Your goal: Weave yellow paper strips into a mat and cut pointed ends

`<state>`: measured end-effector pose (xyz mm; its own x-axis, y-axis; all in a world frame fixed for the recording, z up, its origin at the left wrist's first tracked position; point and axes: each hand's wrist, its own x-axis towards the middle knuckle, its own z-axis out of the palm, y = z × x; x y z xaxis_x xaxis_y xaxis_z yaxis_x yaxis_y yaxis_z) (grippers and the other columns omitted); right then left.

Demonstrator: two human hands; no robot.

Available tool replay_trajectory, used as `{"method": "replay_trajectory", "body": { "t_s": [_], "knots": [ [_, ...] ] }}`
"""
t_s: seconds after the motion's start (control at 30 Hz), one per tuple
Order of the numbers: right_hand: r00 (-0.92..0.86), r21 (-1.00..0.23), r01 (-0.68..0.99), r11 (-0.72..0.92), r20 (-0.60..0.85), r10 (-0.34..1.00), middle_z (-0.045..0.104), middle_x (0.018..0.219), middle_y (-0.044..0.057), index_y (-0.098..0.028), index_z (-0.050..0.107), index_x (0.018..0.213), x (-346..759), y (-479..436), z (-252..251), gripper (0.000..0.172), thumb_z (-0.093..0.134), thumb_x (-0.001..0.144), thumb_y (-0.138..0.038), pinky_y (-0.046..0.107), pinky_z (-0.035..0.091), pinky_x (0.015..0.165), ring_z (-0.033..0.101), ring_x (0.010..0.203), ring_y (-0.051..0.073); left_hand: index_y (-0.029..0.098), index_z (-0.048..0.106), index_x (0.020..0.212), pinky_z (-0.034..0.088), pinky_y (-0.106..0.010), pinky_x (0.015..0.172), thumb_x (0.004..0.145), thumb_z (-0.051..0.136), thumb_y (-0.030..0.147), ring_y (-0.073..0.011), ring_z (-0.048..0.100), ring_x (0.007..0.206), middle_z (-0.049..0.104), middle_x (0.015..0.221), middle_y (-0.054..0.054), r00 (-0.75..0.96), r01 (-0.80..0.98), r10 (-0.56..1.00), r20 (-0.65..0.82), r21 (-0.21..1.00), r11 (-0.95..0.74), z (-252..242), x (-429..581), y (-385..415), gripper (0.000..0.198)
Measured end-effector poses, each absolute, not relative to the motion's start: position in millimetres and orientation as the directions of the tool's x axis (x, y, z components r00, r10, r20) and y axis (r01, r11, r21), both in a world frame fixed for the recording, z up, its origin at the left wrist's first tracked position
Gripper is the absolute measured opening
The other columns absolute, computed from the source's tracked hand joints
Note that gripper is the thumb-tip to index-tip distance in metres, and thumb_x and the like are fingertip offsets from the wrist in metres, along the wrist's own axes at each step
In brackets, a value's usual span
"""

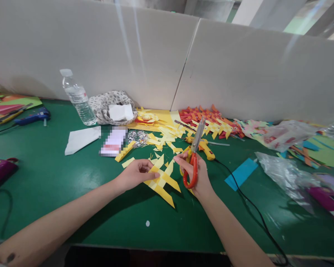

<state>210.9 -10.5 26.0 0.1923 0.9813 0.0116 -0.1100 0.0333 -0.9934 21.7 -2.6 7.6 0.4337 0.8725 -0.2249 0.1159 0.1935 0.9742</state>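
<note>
My left hand pinches a woven yellow paper piece with pointed strip ends, held above the green table. Just right of it, my right hand holds scissors with red and yellow handles; their blades point up and away, and look closed. Yellow paper scraps lie scattered beyond both hands. Behind the scissors rests a yellow glue gun with a black cord.
A water bottle, a patterned pouch and a phone stand or lie at the back left. Red woven pieces lie by the partition. Blue paper and clear plastic are on the right.
</note>
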Motion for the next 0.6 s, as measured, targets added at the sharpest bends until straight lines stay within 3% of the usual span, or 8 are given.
{"method": "replay_trajectory", "body": {
  "t_s": [0.17, 0.27, 0.37, 0.5, 0.6],
  "knots": [
    [0.049, -0.998, -0.036, -0.06, -0.061, 0.997, 0.062, 0.074, -0.002, -0.022, 0.044, 0.071, 208.5, -10.9, 21.6, 0.043, 0.081, 0.053, -0.035, 0.024, 0.038, 0.05, 0.048, 0.052, 0.009, 0.018, 0.05, 0.063, 0.025, -0.021, 0.049, 0.061, 0.074, 0.038, -0.0068, 0.039, 0.05, 0.046, 0.055, 0.008, 0.429, 0.115, 0.878, -0.214, 0.977, 0.182, 11.0, 21.7, -3.0, 0.032],
    [-0.065, -0.998, -0.019, -0.067, -0.066, 0.996, 0.061, 0.071, -0.001, -0.022, 0.044, 0.068, 207.5, -12.4, 23.7, 0.042, 0.081, 0.053, -0.035, 0.026, 0.044, 0.058, 0.059, 0.069, 0.016, 0.018, 0.049, 0.064, 0.026, -0.021, 0.05, 0.06, 0.075, 0.037, -0.007, 0.041, 0.051, 0.046, 0.056, 0.007, 0.421, 0.112, 0.882, -0.21, 0.978, 0.179, 9.2, 20.9, -1.8, 0.032],
    [-0.114, -0.998, -0.032, -0.048, -0.044, 0.992, 0.062, 0.072, -0.001, -0.022, 0.045, 0.066, 207.3, -13.5, 25.5, 0.039, 0.081, 0.053, -0.031, 0.029, 0.048, 0.068, 0.061, 0.079, 0.018, 0.018, 0.049, 0.065, 0.025, -0.02, 0.05, 0.059, 0.076, 0.036, -0.0066, 0.04, 0.051, 0.045, 0.056, 0.008, 0.429, 0.104, 0.879, -0.209, 0.978, 0.181, 6.7, 20.3, -0.8, 0.033],
    [-0.09, -0.993, -0.039, -0.107, -0.104, 0.991, 0.064, 0.072, -0.003, -0.022, 0.045, 0.068, 207.7, -13.7, 24.9, 0.043, 0.083, 0.049, -0.025, 0.031, 0.048, 0.068, 0.06, 0.069, 0.015, 0.018, 0.048, 0.066, 0.023, -0.02, 0.049, 0.061, 0.075, 0.037, -0.0064, 0.037, 0.049, 0.041, 0.054, 0.009, 0.422, 0.109, 0.881, -0.212, 0.977, 0.183, 6.5, 20.0, -1.3, 0.033],
    [-0.074, -0.992, -0.029, -0.124, -0.122, 0.99, 0.064, 0.07, -0.003, -0.022, 0.045, 0.069, 208.6, -13.2, 22.6, 0.043, 0.083, 0.048, -0.026, 0.03, 0.047, 0.064, 0.058, 0.063, 0.014, 0.018, 0.055, 0.071, 0.029, -0.02, 0.051, 0.068, 0.07, 0.04, -0.0076, 0.043, 0.055, 0.048, 0.059, 0.006, 0.396, 0.101, 0.896, -0.199, 0.98, 0.173, 9.7, 20.0, -2.4, 0.027]
  ]
}}
